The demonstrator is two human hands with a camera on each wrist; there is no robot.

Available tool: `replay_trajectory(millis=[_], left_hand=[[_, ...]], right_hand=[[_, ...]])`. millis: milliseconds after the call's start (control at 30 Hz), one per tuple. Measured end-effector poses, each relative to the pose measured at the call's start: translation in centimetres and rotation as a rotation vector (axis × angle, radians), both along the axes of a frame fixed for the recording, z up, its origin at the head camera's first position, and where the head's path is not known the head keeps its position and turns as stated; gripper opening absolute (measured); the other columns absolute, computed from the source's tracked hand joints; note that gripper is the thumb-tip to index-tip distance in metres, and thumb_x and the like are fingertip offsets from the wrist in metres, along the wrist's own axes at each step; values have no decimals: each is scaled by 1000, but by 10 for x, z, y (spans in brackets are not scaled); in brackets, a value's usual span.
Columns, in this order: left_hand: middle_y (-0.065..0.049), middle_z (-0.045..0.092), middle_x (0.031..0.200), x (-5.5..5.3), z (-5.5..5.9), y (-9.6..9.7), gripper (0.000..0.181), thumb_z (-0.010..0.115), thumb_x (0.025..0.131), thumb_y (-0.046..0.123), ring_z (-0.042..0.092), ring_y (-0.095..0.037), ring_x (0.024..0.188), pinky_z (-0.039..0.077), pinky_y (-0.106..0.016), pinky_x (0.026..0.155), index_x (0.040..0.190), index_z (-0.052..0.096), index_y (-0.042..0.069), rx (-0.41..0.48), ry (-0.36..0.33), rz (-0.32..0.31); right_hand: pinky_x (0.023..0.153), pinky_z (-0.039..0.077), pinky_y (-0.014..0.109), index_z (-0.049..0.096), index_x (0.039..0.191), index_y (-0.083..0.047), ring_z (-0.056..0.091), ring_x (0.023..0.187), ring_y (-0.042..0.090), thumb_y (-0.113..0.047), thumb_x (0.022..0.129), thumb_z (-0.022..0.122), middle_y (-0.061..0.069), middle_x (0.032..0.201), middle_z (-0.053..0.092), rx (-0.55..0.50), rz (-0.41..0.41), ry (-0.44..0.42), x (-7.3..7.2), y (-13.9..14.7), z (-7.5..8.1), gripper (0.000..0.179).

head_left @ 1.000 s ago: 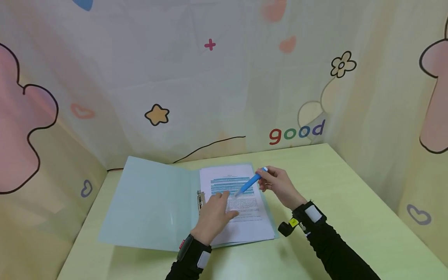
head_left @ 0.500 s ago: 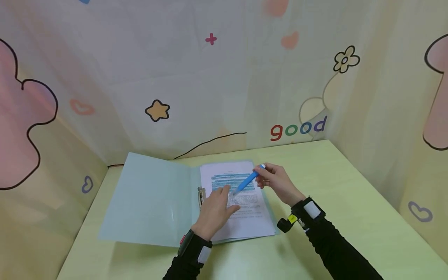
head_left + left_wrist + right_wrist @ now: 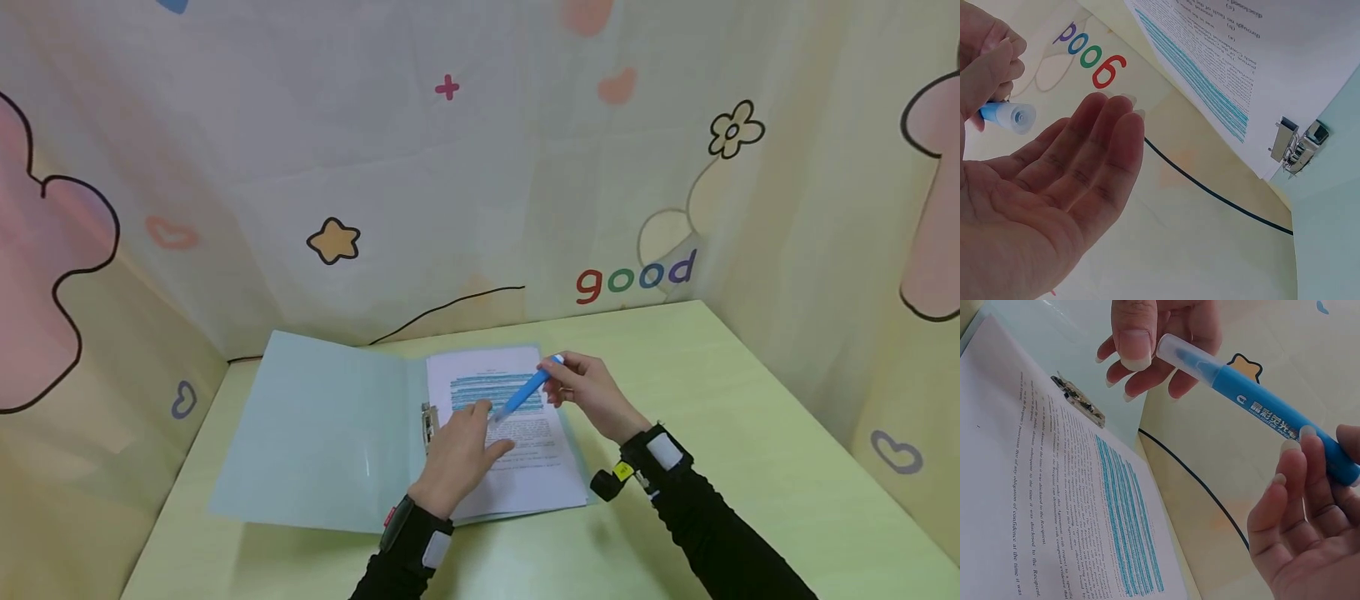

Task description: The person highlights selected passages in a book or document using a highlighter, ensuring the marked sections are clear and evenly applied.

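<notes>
My right hand [image 3: 596, 396] pinches a blue highlighter [image 3: 1266, 409] near its rear end, above the printed pages [image 3: 525, 492]. A translucent cap [image 3: 1185, 357] covers the highlighter's tip, which slants down toward my left hand [image 3: 453, 458]. The left hand hovers over the pages with its fingers mostly extended and thumb apart, close beside the cap. Whether it touches the cap I cannot tell. Several lines on the top sheet are marked in blue [image 3: 1125, 519]. The pages lie in an open light-blue folder [image 3: 322, 442] with a metal lever clip [image 3: 1297, 147] at the spine.
The folder's cover is spread to the left and tilted up off the pale green table [image 3: 712, 433]. Behind the table hangs a patterned curtain [image 3: 450, 183] with printed shapes and the word "good". Both wrists wear black straps [image 3: 660, 458].
The view has shifted slightly with the head. The highlighter's tip has come slightly closer to the left hand; the right hand keeps its grip.
</notes>
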State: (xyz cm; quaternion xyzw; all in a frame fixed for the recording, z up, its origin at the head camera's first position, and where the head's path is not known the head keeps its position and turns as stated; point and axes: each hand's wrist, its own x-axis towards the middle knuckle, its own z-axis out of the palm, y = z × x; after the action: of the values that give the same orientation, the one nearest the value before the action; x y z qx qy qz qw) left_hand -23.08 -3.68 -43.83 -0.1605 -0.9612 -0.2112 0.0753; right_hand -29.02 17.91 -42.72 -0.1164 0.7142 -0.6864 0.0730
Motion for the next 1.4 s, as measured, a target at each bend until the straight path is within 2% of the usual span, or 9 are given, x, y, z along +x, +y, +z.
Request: replay_trajectory(millis=[100, 200, 333, 500, 767, 1000, 1100, 1267, 1400], left_hand=[[-10, 65, 93, 1, -2, 0, 56, 74, 83, 38, 49, -14, 65, 44, -21, 52, 122, 57, 2, 29, -13, -5], [-10, 65, 94, 0, -3, 0, 53, 70, 87, 38, 50, -14, 66, 42, -20, 53, 123, 57, 2, 68, -27, -26], [-9, 65, 96, -3, -3, 1, 46, 60, 95, 38, 52, -13, 72, 45, -22, 59, 124, 56, 3, 163, -61, -89], [-3, 54, 81, -5, -3, 5, 33, 49, 101, 32, 49, -11, 68, 40, -19, 55, 117, 56, 4, 259, -87, -157], [-2, 49, 80, -6, -2, 10, 20, 45, 103, 19, 45, -10, 66, 36, -16, 54, 110, 54, 4, 318, -53, -167], [-3, 44, 82, -6, -3, 15, 24, 35, 106, 20, 42, -11, 68, 35, -19, 55, 117, 46, 1, 328, -151, -156], [-2, 44, 79, -5, -3, 15, 27, 34, 106, 24, 42, -11, 65, 34, -19, 53, 116, 46, 1, 306, -134, -144], [1, 43, 71, -3, -4, 15, 26, 37, 105, 26, 39, -8, 56, 30, -18, 48, 108, 49, 3, 278, -58, -110], [3, 41, 67, -3, -6, 14, 25, 39, 104, 28, 36, -6, 52, 27, -17, 48, 105, 51, 5, 288, 2, -112]], right_hand=[[71, 52, 24, 60, 111, 1, 58, 69, 13, -32, 96, 59, -2, 76, 63, -2, 4, -6, 1, -1, -1, 37], [72, 51, 25, 59, 112, 2, 58, 70, 13, -32, 97, 58, -3, 76, 63, 7, 5, -8, 2, -2, -1, 38], [72, 52, 24, 58, 114, 4, 58, 70, 13, -32, 97, 58, -2, 77, 63, 12, 12, 2, 2, -2, 0, 40], [71, 52, 23, 55, 118, 8, 57, 70, 12, -32, 96, 58, -3, 77, 63, 10, 20, 6, 2, -5, 1, 46], [72, 51, 25, 57, 113, 7, 57, 68, 13, -30, 95, 61, -3, 74, 63, 9, 50, 8, 3, -11, -1, 41], [74, 51, 28, 61, 110, 6, 57, 72, 15, -23, 96, 60, -1, 77, 63, 104, 159, 54, 7, -15, -6, 32], [75, 53, 28, 61, 110, 9, 61, 78, 18, -22, 96, 60, 0, 82, 67, 113, 168, 66, 8, -17, -6, 34], [83, 56, 33, 63, 107, 8, 68, 91, 27, -23, 95, 62, -2, 89, 72, 102, 180, 50, 10, -20, -4, 33], [90, 54, 38, 63, 107, 9, 70, 88, 22, -24, 95, 62, -3, 88, 73, 94, 191, 35, 11, -20, -3, 35]])
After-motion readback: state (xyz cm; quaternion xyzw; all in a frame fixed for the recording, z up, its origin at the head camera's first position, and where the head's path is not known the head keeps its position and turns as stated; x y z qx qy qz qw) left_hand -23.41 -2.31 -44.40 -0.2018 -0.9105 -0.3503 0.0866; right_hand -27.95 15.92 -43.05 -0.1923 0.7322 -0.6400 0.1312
